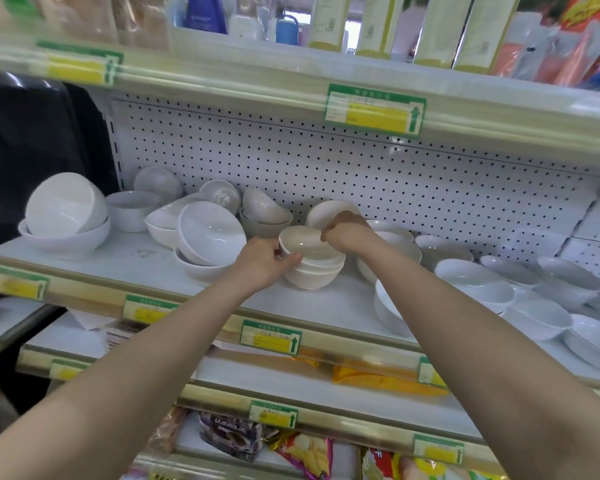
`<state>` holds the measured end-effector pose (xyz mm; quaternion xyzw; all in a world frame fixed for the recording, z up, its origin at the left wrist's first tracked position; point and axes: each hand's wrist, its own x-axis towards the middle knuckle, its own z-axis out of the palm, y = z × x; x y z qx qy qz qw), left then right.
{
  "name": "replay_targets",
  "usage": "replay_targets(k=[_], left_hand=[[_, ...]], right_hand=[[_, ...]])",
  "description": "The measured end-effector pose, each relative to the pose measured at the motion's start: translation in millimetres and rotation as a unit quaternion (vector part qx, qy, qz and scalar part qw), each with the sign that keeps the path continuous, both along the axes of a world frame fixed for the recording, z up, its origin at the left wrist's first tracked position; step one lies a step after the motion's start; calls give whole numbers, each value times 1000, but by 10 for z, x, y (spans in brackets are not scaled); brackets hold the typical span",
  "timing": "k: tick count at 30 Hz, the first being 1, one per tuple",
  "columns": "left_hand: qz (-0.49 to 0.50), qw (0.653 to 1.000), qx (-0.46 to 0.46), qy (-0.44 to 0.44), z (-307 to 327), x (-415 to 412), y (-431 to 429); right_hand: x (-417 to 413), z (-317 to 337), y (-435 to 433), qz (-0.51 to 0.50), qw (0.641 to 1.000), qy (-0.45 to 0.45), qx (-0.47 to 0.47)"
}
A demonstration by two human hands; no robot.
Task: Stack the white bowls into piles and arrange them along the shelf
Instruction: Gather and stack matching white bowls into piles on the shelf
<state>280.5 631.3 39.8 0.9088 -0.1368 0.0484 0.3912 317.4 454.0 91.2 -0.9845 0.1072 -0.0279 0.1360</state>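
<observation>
A small pile (314, 268) of white bowls stands at mid-shelf, a little back from the front edge, and both hands are on its top bowl (305, 242). That bowl sits tilted, its mouth turned toward the camera, not yet settled level into the ones beneath.

The left hand (262, 261) comes in from the near left and grips the pile's left side, thumb up by the top bowl's rim, fingers curled narrowly around the wall. The right hand (347, 232) reaches over from the right and pinches the top bowl's far right rim, fingers closed on it.

Just behind the right hand a bowl (329, 209) leans on its side against the pegboard (430, 188). Left of the pile, close by, a tipped bowl (210, 232) rests in another, with more jumbled bowls behind it and a tilted pair (65, 216) at the far left. Right of the pile, shallow bowls (475, 282) crowd the shelf (136, 258) out to its right end, some overlapping.

Bare shelf lies in front of the pile along the front edge, and a wider clear patch sits at near left between the tilted pair and the tipped bowl.
</observation>
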Motion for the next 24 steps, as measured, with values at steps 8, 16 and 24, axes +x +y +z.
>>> replay_targets(k=[8,16,24], left_hand=[[-28,999,29,-28,-55,33,6],[-44,998,33,-29,-40,17,27],[-4,994,49,-94,88,88,-22]], right_hand=[[-66,-59,15,-81,993,24,-79],[-61,-80,-56,-70,997,11,-31],[59,-27,-301,-48,997,-48,-47]])
